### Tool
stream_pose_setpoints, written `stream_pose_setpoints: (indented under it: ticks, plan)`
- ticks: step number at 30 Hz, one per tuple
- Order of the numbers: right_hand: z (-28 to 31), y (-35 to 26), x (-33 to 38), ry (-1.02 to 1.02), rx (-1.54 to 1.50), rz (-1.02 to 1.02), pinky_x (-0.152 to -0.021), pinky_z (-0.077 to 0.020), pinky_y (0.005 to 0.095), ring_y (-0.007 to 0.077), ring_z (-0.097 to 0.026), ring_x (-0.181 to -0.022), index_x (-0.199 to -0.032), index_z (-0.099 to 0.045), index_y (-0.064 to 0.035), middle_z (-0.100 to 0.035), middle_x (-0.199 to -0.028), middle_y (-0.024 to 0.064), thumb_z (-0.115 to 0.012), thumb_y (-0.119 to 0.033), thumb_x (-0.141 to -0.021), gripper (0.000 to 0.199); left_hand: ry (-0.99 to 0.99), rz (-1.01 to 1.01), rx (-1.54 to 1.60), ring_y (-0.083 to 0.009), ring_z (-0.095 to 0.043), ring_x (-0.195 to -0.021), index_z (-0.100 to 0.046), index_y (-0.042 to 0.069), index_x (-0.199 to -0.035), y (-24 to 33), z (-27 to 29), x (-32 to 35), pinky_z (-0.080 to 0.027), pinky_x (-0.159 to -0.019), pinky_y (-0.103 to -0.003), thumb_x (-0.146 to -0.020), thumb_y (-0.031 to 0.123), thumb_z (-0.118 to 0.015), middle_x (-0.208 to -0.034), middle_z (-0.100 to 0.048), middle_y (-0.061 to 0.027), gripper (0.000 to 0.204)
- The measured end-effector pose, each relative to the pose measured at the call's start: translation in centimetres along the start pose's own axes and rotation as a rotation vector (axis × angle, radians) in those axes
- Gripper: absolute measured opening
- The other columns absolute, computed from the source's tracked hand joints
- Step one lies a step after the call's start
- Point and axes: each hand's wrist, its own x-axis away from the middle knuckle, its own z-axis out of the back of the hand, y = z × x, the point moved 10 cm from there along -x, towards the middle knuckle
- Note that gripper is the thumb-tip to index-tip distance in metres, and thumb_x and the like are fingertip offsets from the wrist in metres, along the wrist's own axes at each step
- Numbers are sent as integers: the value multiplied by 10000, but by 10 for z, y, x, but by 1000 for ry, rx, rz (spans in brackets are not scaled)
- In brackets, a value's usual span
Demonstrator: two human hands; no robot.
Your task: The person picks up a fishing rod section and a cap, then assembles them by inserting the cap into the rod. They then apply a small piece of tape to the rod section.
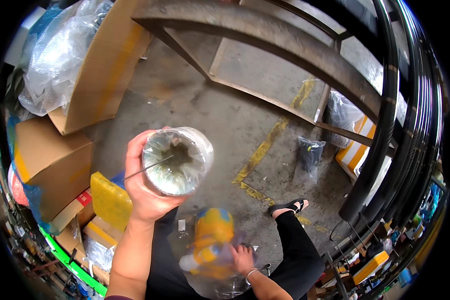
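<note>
My left hand (147, 200) is wrapped round a white, round tub-like container (205, 145) and tilts its mouth toward me. Crinkled clear plastic lines or covers the opening, with a dark patch in the middle. A thin dark rod (147, 167) crosses the rim and ends over that patch. Lower down, between my legs, my right hand (242, 260) has its fingers curled at a clear plastic bag (252, 255). Beside it sit yellow-orange objects (214, 227) with blue and white parts, smeared by motion, so their kind does not show.
Cardboard boxes (55, 165), bubble wrap (60, 65) and a yellow block (110, 200) stand at the left. A metal frame (265, 95) spans the far side. Black tubes (380, 130) rise at the right. A bagged dark object (311, 155) lies near yellow floor tape (265, 150).
</note>
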Motion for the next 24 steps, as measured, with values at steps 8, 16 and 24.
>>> stream_pose_setpoints:
  ticks: [8,16,24]
  plan:
    - [-15,-14,-9,-88,-173,251,-843,-453,451,382,-546,-1021,-1415,-274,-158,-505,-1138,229,-715,-386,-716,857,-60,-251,-73,-245,-509,-1140,-389,-7,-1260,18,-19,7,-409,-978,-359,-461,112,-891,-1228,-467,-124,951]
    - [5,-26,-5,108,-129,356,-706,-487,438,359,-602,-829,-1249,-389,-121,-566,-1048,198,-676,-401,-721,663,-11,-289,220,-174,-541,-1063,-393,12,-1252,54,-30,16,-432,-946,-321,-563,21,-807,-1150,-543,-82,804]
    - [-42,-5,-27,152,-203,360,-781,-465,440,393,-580,-920,-1386,-304,-158,-558,-1086,223,-725,-384,-667,863,-75,-370,270,-162,-565,-1030,-410,7,-1222,47,-60,44,-455,-936,-312,-595,-13,-810,-1115,-571,-78,743]
